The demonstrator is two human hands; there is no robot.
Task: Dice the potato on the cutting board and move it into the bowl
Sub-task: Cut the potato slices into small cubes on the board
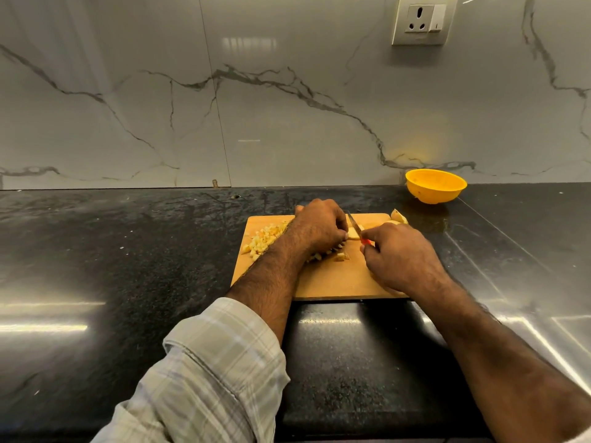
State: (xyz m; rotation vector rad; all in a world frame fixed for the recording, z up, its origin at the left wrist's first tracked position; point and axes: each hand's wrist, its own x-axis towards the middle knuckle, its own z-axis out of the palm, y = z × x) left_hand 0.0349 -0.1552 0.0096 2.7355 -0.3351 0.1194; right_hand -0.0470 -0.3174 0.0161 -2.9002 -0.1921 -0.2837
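A wooden cutting board (332, 279) lies on the black counter. My left hand (318, 227) pinches a pale potato piece (353, 234) at the board's far middle. My right hand (399, 254) grips a small knife with a red handle (366, 241); its blade (354, 222) stands against that piece. A heap of diced potato (263, 239) covers the board's far left, and a few dice (340, 256) lie under my left wrist. Uncut potato wedges (398, 216) rest at the board's far right corner. The yellow bowl (435, 186) stands beyond, near the wall.
The glossy black counter (128, 266) stretches left and right of the board. A marble backsplash (256, 107) rises behind it, with a wall socket (420, 22) at the upper right. Small crumbs dot the counter.
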